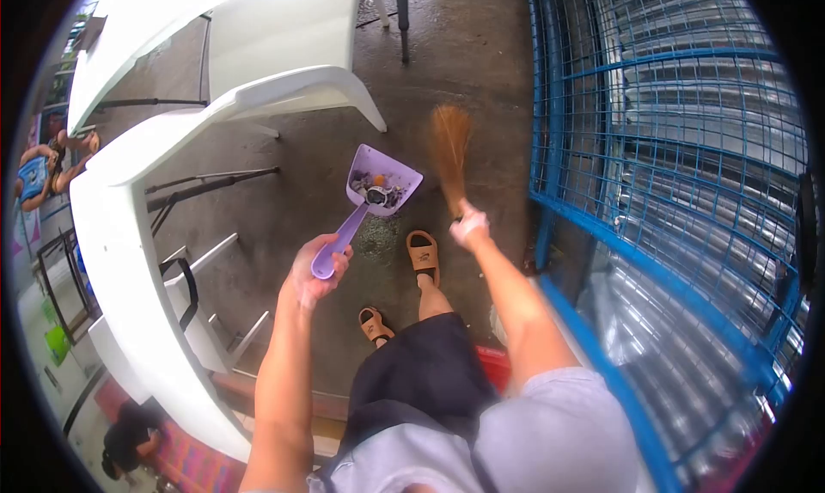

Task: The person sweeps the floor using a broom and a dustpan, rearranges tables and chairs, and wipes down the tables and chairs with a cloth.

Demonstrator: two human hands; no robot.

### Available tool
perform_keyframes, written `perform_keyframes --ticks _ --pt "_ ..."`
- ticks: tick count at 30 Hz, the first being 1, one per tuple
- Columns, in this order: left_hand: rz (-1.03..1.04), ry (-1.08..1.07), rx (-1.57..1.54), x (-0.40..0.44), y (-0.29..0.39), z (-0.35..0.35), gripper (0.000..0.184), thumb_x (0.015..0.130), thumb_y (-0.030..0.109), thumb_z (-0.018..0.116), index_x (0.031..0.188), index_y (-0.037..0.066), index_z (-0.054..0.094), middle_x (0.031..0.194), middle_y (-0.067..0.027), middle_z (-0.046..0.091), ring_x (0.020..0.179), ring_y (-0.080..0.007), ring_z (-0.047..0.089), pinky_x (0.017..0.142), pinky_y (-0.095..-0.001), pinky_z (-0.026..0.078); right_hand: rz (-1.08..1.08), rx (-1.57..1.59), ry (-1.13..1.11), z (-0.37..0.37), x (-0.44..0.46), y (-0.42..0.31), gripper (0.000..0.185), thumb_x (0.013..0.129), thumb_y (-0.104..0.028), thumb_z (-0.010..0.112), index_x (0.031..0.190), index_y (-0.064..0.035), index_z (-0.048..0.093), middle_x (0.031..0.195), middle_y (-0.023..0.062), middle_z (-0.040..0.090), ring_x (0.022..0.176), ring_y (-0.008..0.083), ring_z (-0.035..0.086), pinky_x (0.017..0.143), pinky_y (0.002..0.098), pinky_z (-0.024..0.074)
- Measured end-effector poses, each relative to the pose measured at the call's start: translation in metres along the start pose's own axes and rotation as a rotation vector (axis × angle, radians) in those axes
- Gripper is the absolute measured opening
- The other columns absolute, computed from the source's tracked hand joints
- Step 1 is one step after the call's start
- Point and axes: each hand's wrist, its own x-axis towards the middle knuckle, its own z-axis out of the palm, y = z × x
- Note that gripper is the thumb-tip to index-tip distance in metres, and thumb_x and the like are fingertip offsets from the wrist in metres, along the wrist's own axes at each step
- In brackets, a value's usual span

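My left hand is closed round the handle of a purple dustpan. Grey debris and a small orange piece lie in the pan, which is over the dark floor in front of my feet. To the right, my right hand grips a brown straw broom near the base of its bristles. The bristles point away from me, slightly blurred, and are apart from the dustpan. Below the pan, the floor shows a pale speckled patch.
White plastic chairs stand at the left, with dark metal legs behind them. A blue wire-mesh frame runs along the right. Near my right leg is a red object. People are at the far left and a person at the lower left.
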Motion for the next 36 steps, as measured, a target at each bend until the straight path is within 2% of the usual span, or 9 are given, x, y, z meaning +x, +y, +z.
perform_keyframes --ticks 4,7,11,13,19,26,33,34,36 --pt "0.015 -0.045 -0.013 0.003 -0.004 -0.027 0.027 0.09 0.022 0.057 0.097 -0.002 0.048 0.079 -0.0119 0.056 0.055 -0.0141 0.056 0.046 -0.0247 0.053 -0.297 0.19 -0.087 0.01 -0.095 0.029 0.066 0.075 -0.027 0.064 0.138 -0.0131 0.048 0.12 0.0267 0.058 0.11 0.0408 0.058 0.098 0.0433 0.0468" --pt "0.026 -0.114 -0.07 -0.013 -0.011 -0.058 0.025 0.091 0.021 0.054 0.1 -0.002 0.048 0.08 -0.015 0.058 0.054 -0.0168 0.059 0.047 -0.0259 0.055 -0.477 -0.366 0.027 -0.046 -0.177 0.023 0.062 0.081 -0.03 0.065 0.14 -0.0213 0.044 0.104 0.02 0.065 0.087 0.035 0.065 0.078 0.0444 0.0544" --pt "0.141 -0.111 -0.124 -0.059 -0.043 -0.122 0.03 0.092 0.02 0.054 0.108 -0.004 0.048 0.088 -0.0194 0.06 0.055 -0.0182 0.061 0.047 -0.026 0.057 0.069 0.675 -0.52 -0.103 -0.218 0.004 0.065 0.08 -0.031 0.068 0.139 -0.0188 0.043 0.089 0.0158 0.068 0.057 0.0198 0.063 0.055 0.0332 0.0541" --pt "0.124 -0.167 -0.215 -0.08 -0.059 -0.163 0.031 0.093 0.02 0.053 0.113 -0.002 0.047 0.092 -0.021 0.06 0.057 -0.019 0.062 0.047 -0.0266 0.057 -0.457 -0.289 -0.189 -0.127 -0.241 -0.03 0.071 0.074 -0.032 0.07 0.137 -0.015 0.045 0.104 0.0187 0.068 0.087 0.0319 0.068 0.08 0.0382 0.0554" --pt "0.359 -0.274 -0.354 -0.139 -0.156 -0.277 0.033 0.093 0.025 0.056 0.116 0.002 0.054 0.096 -0.0186 0.066 0.064 -0.0192 0.066 0.054 -0.0257 0.059 -0.586 -0.536 -0.25 -0.105 -0.303 -0.133 0.062 0.072 -0.025 0.072 0.13 -0.0121 0.054 0.119 0.0198 0.063 0.112 0.0371 0.059 0.098 0.0401 0.0456" --pt "0.618 -0.312 -0.861 -0.17 -0.275 -0.349 0.037 0.086 0.014 0.064 0.114 -0.001 0.046 0.093 -0.0166 0.061 0.068 -0.0167 0.064 0.056 -0.0275 0.06 -0.944 -0.731 -0.448 -0.029 -0.333 -0.223 0.061 0.069 -0.017 0.071 0.127 -0.0025 0.056 0.099 0.017 0.07 0.088 0.0246 0.068 0.08 0.0343 0.0526" --pt "0.744 -0.348 -1.29 -0.278 -0.456 -0.468 0.031 0.08 0.012 0.064 0.104 0.002 0.049 0.096 -0.0175 0.057 0.063 -0.0166 0.06 0.053 -0.0255 0.058 -0.976 -1.071 -0.601 0.091 -0.588 -0.267 0.063 0.067 -0.018 0.072 0.126 -0.0019 0.056 0.1 0.0177 0.07 0.091 0.0234 0.068 0.081 0.033 0.0515" --pt "0.827 -0.325 -1.275 -0.264 -0.489 -0.498 0.03 0.08 0.012 0.063 0.104 0.001 0.049 0.094 -0.0177 0.057 0.063 -0.0174 0.06 0.052 -0.0252 0.057 -1.25 -1.062 -0.653 0.129 -0.543 -0.239 0.062 0.067 -0.014 0.071 0.126 -0.0008 0.056 0.094 0.0163 0.07 0.08 0.021 0.068 0.073 0.0322 0.0535" --pt "0.916 -0.379 -1.327 -0.255 -0.541 -0.539 0.028 0.08 0.01 0.06 0.104 -0.001 0.051 0.09 -0.019 0.058 0.061 -0.0198 0.06 0.049 -0.0253 0.055 -1.358 -1.08 -0.715 0.167 -0.585 -0.223 0.061 0.068 -0.012 0.071 0.126 -0.0007 0.056 0.089 0.0146 0.069 0.071 0.0192 0.066 0.065 0.0315 0.053"
